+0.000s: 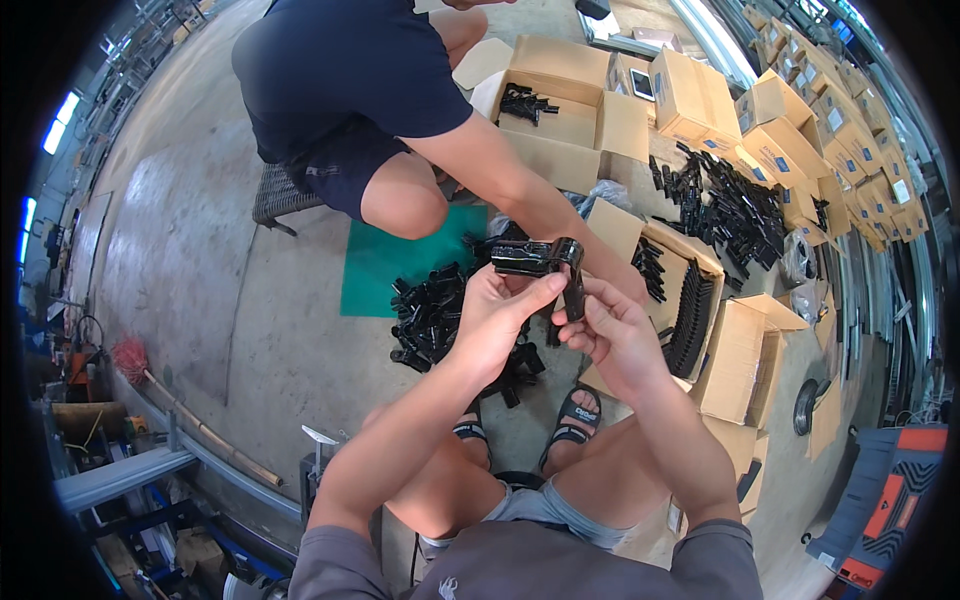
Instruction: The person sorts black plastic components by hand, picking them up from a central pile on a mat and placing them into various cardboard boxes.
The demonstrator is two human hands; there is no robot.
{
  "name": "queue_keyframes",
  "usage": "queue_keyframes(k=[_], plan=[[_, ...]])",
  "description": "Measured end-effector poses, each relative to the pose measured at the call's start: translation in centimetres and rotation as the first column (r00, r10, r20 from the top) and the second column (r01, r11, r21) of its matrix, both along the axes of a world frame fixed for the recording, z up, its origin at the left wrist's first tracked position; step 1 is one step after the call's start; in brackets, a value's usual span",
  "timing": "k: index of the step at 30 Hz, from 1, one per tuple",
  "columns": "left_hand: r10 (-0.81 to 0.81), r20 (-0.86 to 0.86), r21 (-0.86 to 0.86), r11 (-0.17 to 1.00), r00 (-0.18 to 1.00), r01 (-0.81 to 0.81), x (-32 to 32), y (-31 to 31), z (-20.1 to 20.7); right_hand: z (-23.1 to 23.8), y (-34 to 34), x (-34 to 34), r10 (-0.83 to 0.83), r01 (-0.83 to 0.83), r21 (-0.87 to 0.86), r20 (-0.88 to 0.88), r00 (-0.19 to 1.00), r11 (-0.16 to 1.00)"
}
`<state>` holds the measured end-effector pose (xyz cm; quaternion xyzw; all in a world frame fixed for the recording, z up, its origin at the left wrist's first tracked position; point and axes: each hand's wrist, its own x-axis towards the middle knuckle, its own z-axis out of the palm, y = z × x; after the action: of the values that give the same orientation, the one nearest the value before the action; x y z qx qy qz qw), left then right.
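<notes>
In front of me I hold up a glossy black hinge-like part [525, 257], its long body level and a shorter arm bent downward at the right end. My left hand [495, 308] is closed on the body from below, thumb across it. The fingers of my right hand [620, 338] pinch the lower end of the short arm. Beneath my hands, a heap of similar black parts [425, 318] lies partly on a green mat [372, 265]. To the right, a cardboard box [712, 262] holds neat rows of black parts.
A co-worker in dark clothes [330, 70] leans in from ahead, one arm reaching behind my hands. Another open carton [565, 65] has a few black parts inside. Farther right lie a large black pile [735, 210] and stacked cartons [850, 120]. A red broom [135, 360] lies left.
</notes>
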<state>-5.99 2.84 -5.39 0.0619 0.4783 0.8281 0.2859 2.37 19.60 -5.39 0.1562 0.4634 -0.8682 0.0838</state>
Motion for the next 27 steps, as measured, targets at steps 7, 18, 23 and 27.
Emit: queue_keyframes(k=[7, 18, 23, 27], plan=[[0.009, 0.132, 0.133, 0.991, 0.991, -0.027, 0.4, 0.7, 0.6, 0.7, -1.0, 0.7, -0.046, 0.047, 0.083, -0.011, 0.999, 0.995], [-0.078, -0.031, -0.012, 0.997, 0.996, 0.078, 0.4, 1.6, 0.7, 1.2, -0.5, 0.7, -0.172, 0.361, 0.588, -0.353, 0.920, 0.724], [-0.151, -0.243, -0.171, 0.979, 0.958, 0.111, 1.1, 1.4, -0.1, 0.4, 0.9, 0.7, -0.106, 0.234, 0.417, -0.307, 0.946, 0.878], [-0.205, -0.251, -0.246, 0.959, 0.946, 0.142, 1.0, 1.0, 0.0, 0.1, 1.3, 0.9, -0.079, 0.205, 0.478, -0.271, 0.959, 0.854]])
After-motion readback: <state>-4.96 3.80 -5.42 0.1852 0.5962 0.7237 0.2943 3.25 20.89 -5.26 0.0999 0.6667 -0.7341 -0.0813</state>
